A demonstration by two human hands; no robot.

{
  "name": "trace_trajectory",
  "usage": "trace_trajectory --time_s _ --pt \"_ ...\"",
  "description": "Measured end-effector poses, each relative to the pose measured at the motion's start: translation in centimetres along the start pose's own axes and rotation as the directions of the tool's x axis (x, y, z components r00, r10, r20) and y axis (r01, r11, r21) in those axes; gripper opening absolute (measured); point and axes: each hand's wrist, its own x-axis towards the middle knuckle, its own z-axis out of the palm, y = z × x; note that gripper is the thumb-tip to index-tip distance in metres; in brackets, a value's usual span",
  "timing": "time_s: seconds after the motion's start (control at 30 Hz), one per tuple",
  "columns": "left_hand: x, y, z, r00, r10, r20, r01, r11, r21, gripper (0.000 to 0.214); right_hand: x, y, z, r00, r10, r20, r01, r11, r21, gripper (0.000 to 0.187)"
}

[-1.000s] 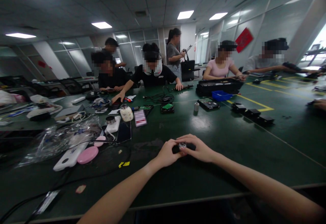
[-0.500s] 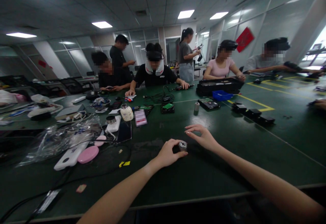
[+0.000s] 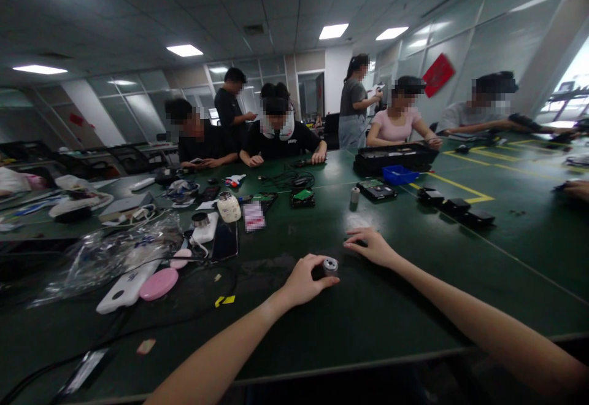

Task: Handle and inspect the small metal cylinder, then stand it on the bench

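My left hand (image 3: 304, 280) is closed around the side of a small silver metal cylinder (image 3: 330, 267) with a dark hole in its top face. The cylinder stands upright at the table, between thumb and fingers. To its right, my right hand (image 3: 373, 249) hovers low over the green tabletop, fingers stretched out and a little bent, with nothing visible in it. Beyond it stands a second silver cylinder (image 3: 354, 196), upright and apart from both hands.
At left lie a crumpled plastic bag (image 3: 110, 264), a white phone-shaped case (image 3: 126, 287), a pink round lid (image 3: 159, 283) and a black phone (image 3: 226, 239). Farther off are hard drives (image 3: 377, 189), a blue tray (image 3: 400, 175) and black blocks (image 3: 455, 206). Several people are around the table.
My right hand has moved slightly right and its fingers have curled a little. My left hand stays on the cylinder. Across the table, a person's hands have drawn closer to the body.
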Motion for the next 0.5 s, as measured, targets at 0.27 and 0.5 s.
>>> trace_trajectory --time_s 0.27,0.5 --pt "0.1 -0.8 0.4 1.000 0.005 -0.022 -0.005 1.000 0.028 0.042 -1.7 -6.8 1.6 0.988 -0.142 0.064 0.118 0.952 0.282 0.017" --pt "0.2 -0.7 0.4 1.000 0.012 -0.016 -0.012 0.999 0.046 0.042 -2.0 -7.2 1.8 0.992 -0.122 0.022 0.108 0.940 0.324 0.014"
